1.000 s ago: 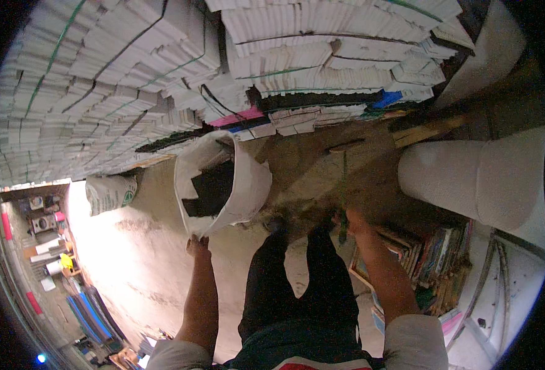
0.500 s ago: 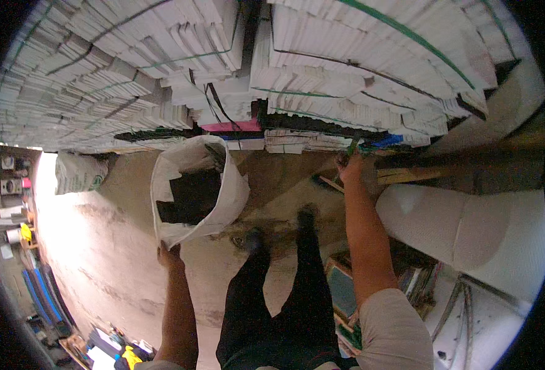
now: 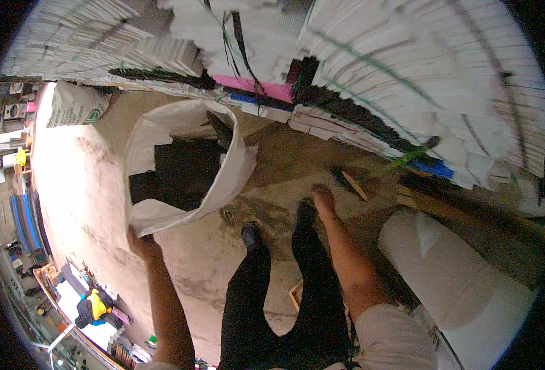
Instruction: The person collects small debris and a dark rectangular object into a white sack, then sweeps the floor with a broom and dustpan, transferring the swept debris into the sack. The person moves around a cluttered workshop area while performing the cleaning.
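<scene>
A white woven sack (image 3: pixel 246 166) stands wide-mouthed on the floor, left of my legs. Dark flat pieces (image 3: pixel 183 172) lie inside it, and another dark piece (image 3: pixel 222 131) leans against its far inner wall. My left hand (image 3: pixel 144 245) is closed on the sack's near rim. In front of my right foot, my right hand (image 3: pixel 323 198) hangs above the floor, its fingers blurred and partly hidden; whether they hold anything does not show. Beyond it, a green strip (image 3: pixel 408 157) with a dark end sticks out before the stacks.
Strapped stacks of white sheets (image 3: pixel 371 68) wall off the far side, with a pink piece (image 3: pixel 254 87) low among them. A filled white sack (image 3: pixel 78 105) stands far left. A wooden strip (image 3: pixel 354 185) lies on the floor. White rounded sheeting (image 3: pixel 445 271) fills the right side.
My right hand has drawn back from the green strip beside the stacks toward my feet. The view has turned to the right. My left hand keeps its hold on the sack's rim.
</scene>
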The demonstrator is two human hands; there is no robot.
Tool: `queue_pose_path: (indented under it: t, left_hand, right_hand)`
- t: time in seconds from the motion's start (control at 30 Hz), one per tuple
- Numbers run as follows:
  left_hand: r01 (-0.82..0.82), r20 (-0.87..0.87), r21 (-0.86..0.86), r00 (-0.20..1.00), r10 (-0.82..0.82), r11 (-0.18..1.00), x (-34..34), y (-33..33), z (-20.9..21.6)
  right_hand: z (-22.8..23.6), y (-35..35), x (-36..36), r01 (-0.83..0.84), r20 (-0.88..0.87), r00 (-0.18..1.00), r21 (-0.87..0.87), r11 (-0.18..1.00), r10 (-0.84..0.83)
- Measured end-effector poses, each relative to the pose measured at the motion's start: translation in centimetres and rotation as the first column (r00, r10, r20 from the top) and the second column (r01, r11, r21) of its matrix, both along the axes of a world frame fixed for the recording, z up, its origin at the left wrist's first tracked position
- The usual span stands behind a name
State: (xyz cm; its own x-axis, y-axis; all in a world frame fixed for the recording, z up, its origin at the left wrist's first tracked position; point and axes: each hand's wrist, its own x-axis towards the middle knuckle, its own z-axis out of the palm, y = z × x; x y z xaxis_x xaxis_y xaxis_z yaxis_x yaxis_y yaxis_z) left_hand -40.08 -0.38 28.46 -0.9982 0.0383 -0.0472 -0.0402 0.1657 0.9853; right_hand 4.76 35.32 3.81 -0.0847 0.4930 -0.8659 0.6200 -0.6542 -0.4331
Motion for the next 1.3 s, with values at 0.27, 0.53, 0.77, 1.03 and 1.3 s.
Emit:
queue_pose_path:
  t: [0.27,0.53,0.77,1.03,1.3]
  left_hand:
    - [0.059,0.091,0.32,0.991,-0.093,0.946,-5.7,-2.0,-2.0]
    - [0.067,-0.026,0.189,0.998,-0.063,0.98,-6.4,-4.3,-3.5]
    - [0.044,-0.019,0.154,0.999,-0.041,0.987,-6.3,-4.7,-4.1]
    - [-0.034,0.09,0.114,0.996,0.024,0.993,-4.8,-5.2,-3.2]
    - [-0.109,0.382,0.249,0.924,0.006,0.962,1.9,-3.7,-0.9]
  right_hand:
    - [-21.1,0.0,-8.0,-0.845,0.277,0.528,0.076,0.53,0.803]
    - [-33.3,-4.3,-13.0,-0.731,0.496,0.682,0.461,0.503,0.537]
    - [-34.2,-6.9,-13.4,-0.273,0.137,0.949,0.807,0.524,0.283]
    - [-12.5,-7.2,-12.4,0.7,-0.489,0.602,-0.059,0.712,-0.631]
    - [28.1,-5.0,-20.0,0.723,-0.694,0.511,0.029,0.69,-0.507]
